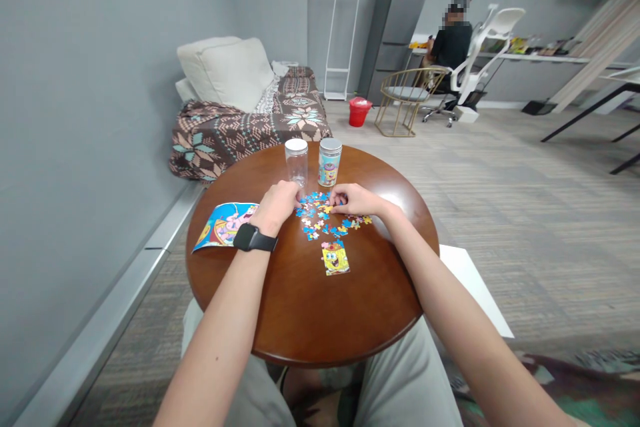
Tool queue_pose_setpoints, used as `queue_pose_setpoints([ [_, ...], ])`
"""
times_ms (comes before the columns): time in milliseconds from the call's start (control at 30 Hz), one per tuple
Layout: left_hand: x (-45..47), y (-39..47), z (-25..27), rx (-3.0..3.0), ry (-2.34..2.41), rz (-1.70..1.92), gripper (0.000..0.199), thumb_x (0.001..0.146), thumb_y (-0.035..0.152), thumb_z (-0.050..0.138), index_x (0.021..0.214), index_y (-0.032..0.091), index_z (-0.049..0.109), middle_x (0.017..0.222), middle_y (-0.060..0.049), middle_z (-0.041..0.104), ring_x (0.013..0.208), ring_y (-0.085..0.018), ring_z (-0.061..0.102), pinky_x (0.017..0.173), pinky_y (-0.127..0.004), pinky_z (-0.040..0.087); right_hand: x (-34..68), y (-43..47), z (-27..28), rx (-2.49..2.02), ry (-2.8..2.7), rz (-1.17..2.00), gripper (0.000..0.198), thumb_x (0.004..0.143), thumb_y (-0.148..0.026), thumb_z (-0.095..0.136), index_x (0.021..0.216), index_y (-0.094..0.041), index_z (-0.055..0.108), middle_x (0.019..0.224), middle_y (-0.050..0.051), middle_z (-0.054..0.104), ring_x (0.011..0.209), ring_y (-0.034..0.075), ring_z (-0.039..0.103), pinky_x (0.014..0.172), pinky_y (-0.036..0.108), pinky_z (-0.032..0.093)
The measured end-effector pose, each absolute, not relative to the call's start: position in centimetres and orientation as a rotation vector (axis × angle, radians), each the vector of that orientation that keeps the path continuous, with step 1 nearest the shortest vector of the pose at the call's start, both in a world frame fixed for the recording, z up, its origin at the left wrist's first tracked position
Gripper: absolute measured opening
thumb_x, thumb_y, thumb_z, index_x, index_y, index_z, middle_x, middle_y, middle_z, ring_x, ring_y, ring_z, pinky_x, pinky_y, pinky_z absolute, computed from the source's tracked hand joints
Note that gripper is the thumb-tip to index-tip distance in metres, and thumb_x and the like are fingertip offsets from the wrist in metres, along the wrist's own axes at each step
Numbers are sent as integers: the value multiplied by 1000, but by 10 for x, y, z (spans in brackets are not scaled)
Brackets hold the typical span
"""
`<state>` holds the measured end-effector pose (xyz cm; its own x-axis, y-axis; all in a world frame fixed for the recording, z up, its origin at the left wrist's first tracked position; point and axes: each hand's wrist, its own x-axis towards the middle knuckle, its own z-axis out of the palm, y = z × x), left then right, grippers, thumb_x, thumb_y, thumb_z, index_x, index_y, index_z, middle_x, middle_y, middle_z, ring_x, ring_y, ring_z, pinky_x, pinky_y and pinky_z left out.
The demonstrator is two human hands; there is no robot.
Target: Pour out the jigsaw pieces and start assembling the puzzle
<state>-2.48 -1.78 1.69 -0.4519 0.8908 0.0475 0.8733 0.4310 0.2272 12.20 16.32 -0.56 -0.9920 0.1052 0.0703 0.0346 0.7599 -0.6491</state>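
Observation:
Loose jigsaw puzzle pieces (341, 231), mostly blue, yellow and pink, lie scattered on a round brown table (295, 307). At the left edge of the pile, my left hand (279, 205) is closed, and its fingertips hide whatever is between them. My right hand (357, 200) reaches in from the right, its thumb and fingers pinched at a yellow puzzle piece (327, 209). Closer to me is a joined section of puzzle (335, 258) with a yellow cartoon face. A printed picture sheet (225, 223) lies partly behind my left wrist.
A clear jar (297, 163) with a white lid and a printed jar (329, 163) with a grey lid stand behind the pieces. Beyond are a covered sofa (295, 110), a red bin (359, 111), a gold-framed chair (407, 93) and a seated person (453, 43).

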Motion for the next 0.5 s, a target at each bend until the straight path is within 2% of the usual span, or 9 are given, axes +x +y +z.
queue_pose_setpoints([
  [267, -15, -10, 22, 1615, 2532, 263, 8, 81, 17, 65, 87, 19, 69, 88, -7, 72, 86, -20, 68, 74, -25, 47, 120, 166, -10, -95, -2838, 1036, 16, 71, -24, 69, 83, -14, 67, 69, -1, 57, 62, 10, 48, 61, 22, 39],
  [367, -14, -11, 22, 1679, 2546, 210, 9, 85, 21, 61, 88, 19, 69, 92, -9, 72, 89, -23, 68, 75, -28, 48, 120, 165, -8, -101, -2839, 1030, 15, 71, -24, 68, 81, -13, 66, 69, -1, 57, 62, 10, 49, 60, 22, 39],
  [500, -10, -11, 22, 1765, 2545, 98, 20, 92, 27, 48, 92, 19, 67, 100, -11, 72, 94, -26, 69, 77, -32, 50, 123, 165, -3, -104, -2790, 1018, 12, 75, -25, 64, 79, -14, 66, 70, 0, 61, 64, 11, 53, 62, 22, 41],
])
